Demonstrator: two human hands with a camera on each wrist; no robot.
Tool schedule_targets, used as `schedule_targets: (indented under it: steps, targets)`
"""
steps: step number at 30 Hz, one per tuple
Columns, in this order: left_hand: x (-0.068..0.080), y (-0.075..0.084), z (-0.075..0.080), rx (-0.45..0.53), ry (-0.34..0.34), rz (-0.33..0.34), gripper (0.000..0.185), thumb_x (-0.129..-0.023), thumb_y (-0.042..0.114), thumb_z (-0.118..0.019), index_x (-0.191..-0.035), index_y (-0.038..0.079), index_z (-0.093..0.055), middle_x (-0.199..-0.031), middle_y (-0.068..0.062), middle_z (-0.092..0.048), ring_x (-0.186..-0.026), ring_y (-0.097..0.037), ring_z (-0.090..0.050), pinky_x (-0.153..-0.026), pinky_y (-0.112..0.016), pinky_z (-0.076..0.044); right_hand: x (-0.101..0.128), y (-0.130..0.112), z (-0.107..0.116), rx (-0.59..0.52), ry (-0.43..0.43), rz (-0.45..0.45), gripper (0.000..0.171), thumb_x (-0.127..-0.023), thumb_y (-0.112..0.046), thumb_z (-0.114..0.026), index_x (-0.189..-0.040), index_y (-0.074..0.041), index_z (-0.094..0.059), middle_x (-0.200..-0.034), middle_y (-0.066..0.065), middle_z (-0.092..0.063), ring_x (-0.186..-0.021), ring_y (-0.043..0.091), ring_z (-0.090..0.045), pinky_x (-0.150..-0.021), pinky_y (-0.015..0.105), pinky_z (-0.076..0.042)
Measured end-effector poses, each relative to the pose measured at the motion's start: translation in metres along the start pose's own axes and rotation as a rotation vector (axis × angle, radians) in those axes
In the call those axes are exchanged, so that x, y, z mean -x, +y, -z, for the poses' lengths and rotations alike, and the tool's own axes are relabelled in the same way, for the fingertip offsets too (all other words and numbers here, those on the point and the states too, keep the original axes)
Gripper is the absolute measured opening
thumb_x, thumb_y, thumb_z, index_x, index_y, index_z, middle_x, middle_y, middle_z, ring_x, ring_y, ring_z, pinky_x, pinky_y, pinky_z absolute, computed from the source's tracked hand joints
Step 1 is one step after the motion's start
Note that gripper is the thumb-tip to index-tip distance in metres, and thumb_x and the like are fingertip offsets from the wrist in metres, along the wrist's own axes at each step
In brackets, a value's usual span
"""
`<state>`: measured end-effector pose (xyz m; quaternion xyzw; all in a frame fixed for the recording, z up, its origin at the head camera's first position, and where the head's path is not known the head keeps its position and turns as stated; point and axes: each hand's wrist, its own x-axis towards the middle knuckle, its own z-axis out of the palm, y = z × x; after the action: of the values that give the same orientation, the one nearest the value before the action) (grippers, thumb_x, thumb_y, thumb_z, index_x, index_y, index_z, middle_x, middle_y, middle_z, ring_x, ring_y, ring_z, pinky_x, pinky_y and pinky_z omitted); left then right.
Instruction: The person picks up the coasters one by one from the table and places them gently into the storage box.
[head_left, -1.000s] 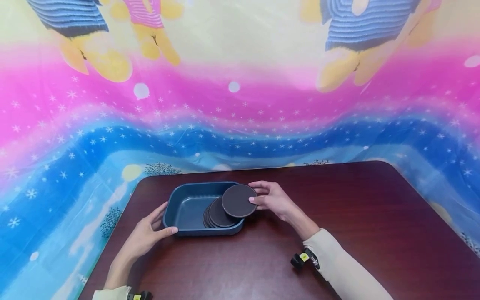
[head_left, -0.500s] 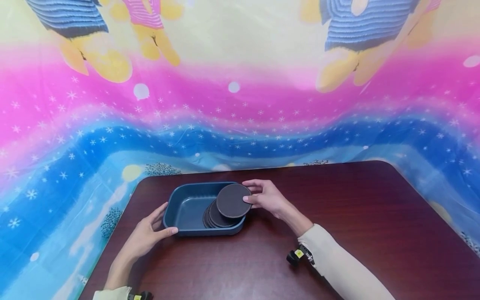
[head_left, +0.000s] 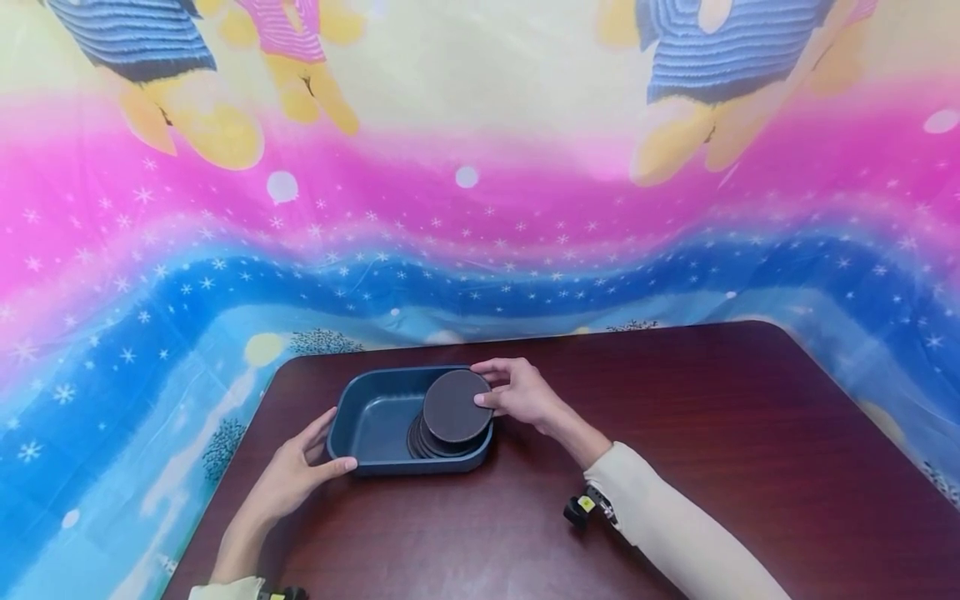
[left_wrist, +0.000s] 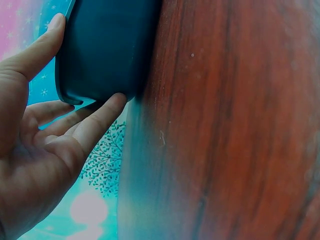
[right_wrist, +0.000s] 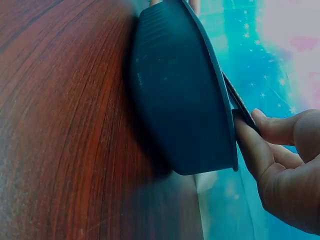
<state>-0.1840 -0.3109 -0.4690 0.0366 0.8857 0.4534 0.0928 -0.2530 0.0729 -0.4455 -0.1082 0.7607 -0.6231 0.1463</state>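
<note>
A dark blue rectangular container (head_left: 382,469) with rounded corners sits on the table. Its left end is held by my left hand (head_left: 292,471), thumb at the front rim and fingers spread along the end wall; the left wrist view shows that hand (left_wrist: 55,120) against the outer wall. My right hand (head_left: 521,396) pinches a round dark brown coaster (head_left: 456,406) with a stitched edge, thumb on top and fingers beneath. This coaster is tilted over the container's right end. Under it, several similar coasters (head_left: 417,440) lie fanned in a stack inside, partly hidden.
The reddish-brown wooden table (head_left: 675,417) extends to the right and toward the front. Behind and beside it hangs a printed cloth (head_left: 480,208) with snowflakes and cartoon bears. A small black device (head_left: 581,507) is strapped at the right wrist, by the sleeve (head_left: 660,508).
My right hand has moved left with the pinched coaster, bringing it further over the container and the stack. The left hand has stayed at the container's left end.
</note>
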Motion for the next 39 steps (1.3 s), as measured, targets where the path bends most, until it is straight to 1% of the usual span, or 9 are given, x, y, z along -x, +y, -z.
schedule_targets:
  steps: [4,10,19,26,29,34,35,37,39]
  targets:
    - [-0.001,0.000,-0.001,0.005,-0.003,-0.001,0.100,-0.097,0.036,-0.082,-0.173,0.012,-0.021,-0.172,-0.025,-0.036,-0.153,-0.046,-0.046,-0.109,-0.049,-0.058,-0.002,-0.001,-0.004,0.035,0.006,0.020,0.050,-0.097,-0.002,-0.078,-0.145,-0.008,-0.066,-0.134,0.020,-0.073,-0.101,0.021,-0.081,-0.082,0.040,-0.068]
    - [-0.001,0.001,-0.002,0.003,-0.004,-0.001,0.100,-0.097,0.035,-0.083,-0.173,0.013,-0.022,-0.171,-0.025,-0.037,-0.153,-0.045,-0.046,-0.110,-0.049,-0.057,-0.003,-0.001,-0.010,0.101,0.026,0.038,0.049,-0.095,-0.003,-0.080,-0.143,-0.009,-0.069,-0.129,0.018,-0.075,-0.094,0.017,-0.081,-0.076,0.036,-0.068]
    - [-0.001,0.002,-0.001,0.001,0.000,0.000,0.100,-0.096,0.035,-0.083,-0.173,0.014,-0.023,-0.171,-0.024,-0.038,-0.153,-0.045,-0.047,-0.110,-0.048,-0.057,-0.004,-0.005,-0.017,0.165,0.049,0.055,0.048,-0.094,-0.001,-0.081,-0.140,-0.007,-0.070,-0.128,0.020,-0.075,-0.094,0.020,-0.082,-0.074,0.036,-0.068]
    - [-0.001,0.001,0.000,0.004,0.003,0.003,0.100,-0.096,0.035,-0.083,-0.173,0.014,-0.023,-0.171,-0.024,-0.038,-0.153,-0.044,-0.046,-0.110,-0.048,-0.057,-0.007,-0.007,-0.020,0.203,0.047,0.055,0.049,-0.093,0.000,-0.081,-0.140,-0.007,-0.070,-0.129,0.019,-0.075,-0.092,0.019,-0.082,-0.072,0.033,-0.067]
    - [0.000,0.001,-0.001,0.006,0.000,0.005,0.100,-0.096,0.035,-0.083,-0.173,0.013,-0.022,-0.171,-0.025,-0.037,-0.153,-0.045,-0.046,-0.110,-0.048,-0.058,-0.005,-0.010,-0.020,0.272,0.051,0.066,0.047,-0.094,-0.004,-0.082,-0.139,-0.007,-0.070,-0.128,0.017,-0.076,-0.099,0.022,-0.081,-0.081,0.035,-0.067]
    - [-0.001,0.000,-0.002,0.004,0.000,0.007,0.100,-0.096,0.035,-0.083,-0.173,0.013,-0.022,-0.171,-0.025,-0.038,-0.153,-0.046,-0.047,-0.110,-0.048,-0.057,0.004,-0.017,-0.019,0.431,0.059,0.108,0.049,-0.097,-0.015,-0.081,-0.144,-0.008,-0.068,-0.138,0.013,-0.074,-0.126,0.028,-0.074,-0.103,0.042,-0.062]
    - [-0.001,0.000,-0.002,0.006,0.004,0.010,0.100,-0.096,0.035,-0.083,-0.173,0.014,-0.023,-0.171,-0.024,-0.038,-0.152,-0.045,-0.047,-0.110,-0.048,-0.057,0.006,-0.019,-0.018,0.453,0.061,0.120,0.051,-0.098,-0.016,-0.081,-0.146,-0.008,-0.066,-0.141,0.013,-0.072,-0.128,0.030,-0.072,-0.105,0.045,-0.060]
    - [-0.001,0.000,-0.002,0.004,0.005,0.009,0.100,-0.096,0.035,-0.083,-0.173,0.014,-0.023,-0.171,-0.024,-0.038,-0.152,-0.045,-0.047,-0.110,-0.049,-0.057,0.010,-0.020,-0.016,0.495,0.077,0.151,0.052,-0.098,-0.019,-0.080,-0.148,-0.009,-0.065,-0.145,0.013,-0.070,-0.128,0.031,-0.071,-0.106,0.048,-0.059]
    - [-0.001,0.000,-0.002,0.002,0.005,0.008,0.100,-0.096,0.035,-0.083,-0.173,0.014,-0.023,-0.171,-0.024,-0.038,-0.152,-0.045,-0.047,-0.110,-0.049,-0.057,0.014,-0.020,-0.013,0.501,0.095,0.166,0.053,-0.099,-0.020,-0.080,-0.148,-0.010,-0.064,-0.147,0.011,-0.069,-0.130,0.032,-0.070,-0.107,0.050,-0.058]
